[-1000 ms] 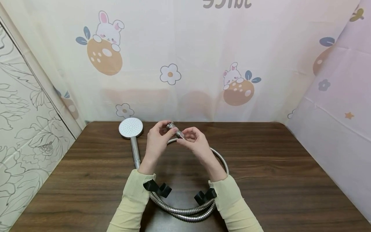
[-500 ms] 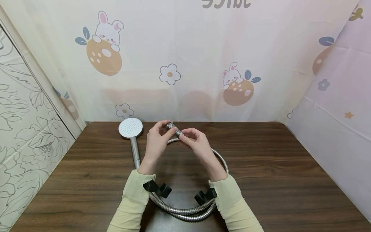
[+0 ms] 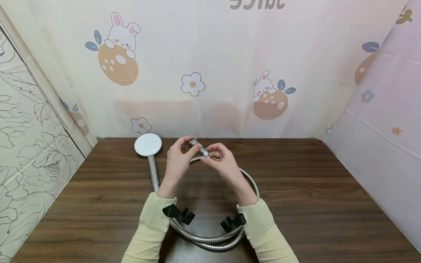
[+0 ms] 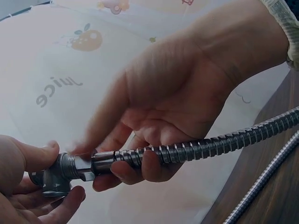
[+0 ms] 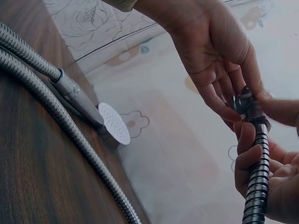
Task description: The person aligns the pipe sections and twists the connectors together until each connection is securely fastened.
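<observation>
My left hand [image 3: 177, 155] pinches a small chrome pipe fitting [image 4: 56, 178], with the thumb on top and the fingers beneath. A ribbed metal shower hose [image 4: 182, 151] meets the fitting's threaded side at a hexagonal nut [image 4: 85, 168]. My right hand [image 3: 225, 160] holds the hose end, its fingers curled beneath the hose; the thumb looks blurred near the nut in the left wrist view. Both hands are raised above the far part of the table. How far the nut sits on the thread is unclear.
A round shower head [image 3: 148, 145] with a silver handle [image 3: 153, 170] lies on the brown table [image 3: 315, 197] to the left, joined to the hose. Coiled hose loops [image 3: 213, 239] lie between and under my forearms. A printed curtain [image 3: 223, 54] hangs behind the table.
My right thumb and fingers moved up toward the fitting half a second ago, then drew back along the hose end, uncovering the nut. The left hand and fitting stay in place.
</observation>
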Action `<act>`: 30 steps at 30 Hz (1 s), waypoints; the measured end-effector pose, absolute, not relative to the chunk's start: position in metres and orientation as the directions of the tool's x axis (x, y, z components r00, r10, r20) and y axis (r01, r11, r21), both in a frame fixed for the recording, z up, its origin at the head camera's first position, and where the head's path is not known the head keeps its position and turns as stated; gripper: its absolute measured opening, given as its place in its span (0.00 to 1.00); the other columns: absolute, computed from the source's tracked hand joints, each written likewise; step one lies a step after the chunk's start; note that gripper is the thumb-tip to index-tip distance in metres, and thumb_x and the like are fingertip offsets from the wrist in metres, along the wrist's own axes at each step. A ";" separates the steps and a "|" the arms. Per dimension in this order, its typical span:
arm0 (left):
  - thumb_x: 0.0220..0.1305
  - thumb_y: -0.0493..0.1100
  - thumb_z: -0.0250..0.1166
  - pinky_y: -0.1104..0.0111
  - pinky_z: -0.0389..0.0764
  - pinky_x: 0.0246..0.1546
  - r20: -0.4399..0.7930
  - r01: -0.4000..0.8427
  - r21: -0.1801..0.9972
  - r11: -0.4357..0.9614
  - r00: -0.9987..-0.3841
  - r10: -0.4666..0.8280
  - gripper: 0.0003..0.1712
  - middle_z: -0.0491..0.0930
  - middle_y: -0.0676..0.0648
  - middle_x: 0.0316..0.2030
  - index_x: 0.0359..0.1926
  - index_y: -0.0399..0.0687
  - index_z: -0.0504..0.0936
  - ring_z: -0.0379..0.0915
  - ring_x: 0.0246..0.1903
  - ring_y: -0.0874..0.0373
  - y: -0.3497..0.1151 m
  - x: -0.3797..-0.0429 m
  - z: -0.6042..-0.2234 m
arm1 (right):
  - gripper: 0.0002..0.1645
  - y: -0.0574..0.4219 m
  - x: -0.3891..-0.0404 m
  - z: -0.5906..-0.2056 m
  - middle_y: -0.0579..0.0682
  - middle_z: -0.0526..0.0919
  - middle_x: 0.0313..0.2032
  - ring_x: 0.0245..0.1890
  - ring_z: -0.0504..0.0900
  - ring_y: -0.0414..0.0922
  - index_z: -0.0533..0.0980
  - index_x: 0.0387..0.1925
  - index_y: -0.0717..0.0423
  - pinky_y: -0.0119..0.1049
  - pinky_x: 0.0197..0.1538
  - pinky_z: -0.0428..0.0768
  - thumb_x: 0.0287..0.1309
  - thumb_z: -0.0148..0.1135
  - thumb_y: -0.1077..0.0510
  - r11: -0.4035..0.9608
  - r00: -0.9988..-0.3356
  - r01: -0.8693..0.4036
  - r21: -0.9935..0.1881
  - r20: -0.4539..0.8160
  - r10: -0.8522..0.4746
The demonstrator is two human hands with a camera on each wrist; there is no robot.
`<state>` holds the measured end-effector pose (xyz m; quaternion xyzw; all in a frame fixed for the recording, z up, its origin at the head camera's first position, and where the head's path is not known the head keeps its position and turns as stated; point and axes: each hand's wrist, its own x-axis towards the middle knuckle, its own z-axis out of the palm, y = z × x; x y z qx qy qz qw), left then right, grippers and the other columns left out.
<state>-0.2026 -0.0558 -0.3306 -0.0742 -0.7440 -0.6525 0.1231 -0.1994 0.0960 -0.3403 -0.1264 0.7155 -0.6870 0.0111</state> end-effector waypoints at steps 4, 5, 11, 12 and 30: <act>0.56 0.45 0.66 0.63 0.80 0.37 0.281 0.274 0.954 0.122 -0.958 -0.047 0.18 0.78 0.46 0.41 0.47 0.46 0.77 0.76 0.37 0.57 -0.056 -0.202 -0.331 | 0.17 0.096 -0.200 -0.341 0.46 0.80 0.27 0.28 0.80 0.41 0.68 0.43 0.63 0.30 0.33 0.78 0.52 0.63 0.65 0.020 -0.971 -0.156 -0.988 0.150 -0.184; 0.56 0.45 0.66 0.63 0.80 0.37 0.284 0.277 0.953 0.121 -0.958 -0.047 0.18 0.78 0.46 0.41 0.48 0.45 0.77 0.76 0.37 0.57 -0.056 -0.202 -0.331 | 0.16 0.096 -0.200 -0.341 0.46 0.79 0.27 0.27 0.79 0.41 0.69 0.43 0.63 0.30 0.32 0.77 0.52 0.62 0.65 0.019 -0.971 -0.159 -0.987 0.153 -0.182; 0.55 0.45 0.66 0.70 0.76 0.34 0.297 0.286 0.947 0.145 -0.953 -0.055 0.20 0.79 0.46 0.41 0.48 0.43 0.77 0.76 0.37 0.56 -0.056 -0.202 -0.330 | 0.14 0.099 -0.200 -0.340 0.46 0.75 0.30 0.23 0.77 0.37 0.71 0.42 0.63 0.28 0.27 0.72 0.55 0.61 0.62 0.035 -0.967 -0.178 -0.983 0.168 -0.190; 0.55 0.46 0.66 0.71 0.76 0.34 0.297 0.287 0.947 0.148 -0.953 -0.056 0.20 0.79 0.46 0.41 0.48 0.44 0.77 0.76 0.37 0.56 -0.056 -0.202 -0.330 | 0.13 0.099 -0.200 -0.340 0.47 0.75 0.30 0.23 0.78 0.37 0.72 0.43 0.63 0.28 0.27 0.72 0.56 0.60 0.62 0.032 -0.968 -0.173 -0.984 0.164 -0.190; 0.55 0.44 0.66 0.70 0.75 0.34 0.288 0.273 0.945 0.183 -0.956 -0.063 0.21 0.79 0.42 0.42 0.49 0.42 0.77 0.76 0.39 0.54 -0.055 -0.202 -0.329 | 0.15 0.097 -0.200 -0.341 0.48 0.81 0.29 0.26 0.79 0.37 0.68 0.44 0.63 0.32 0.31 0.77 0.56 0.60 0.63 -0.004 -0.963 -0.175 -0.985 0.172 -0.208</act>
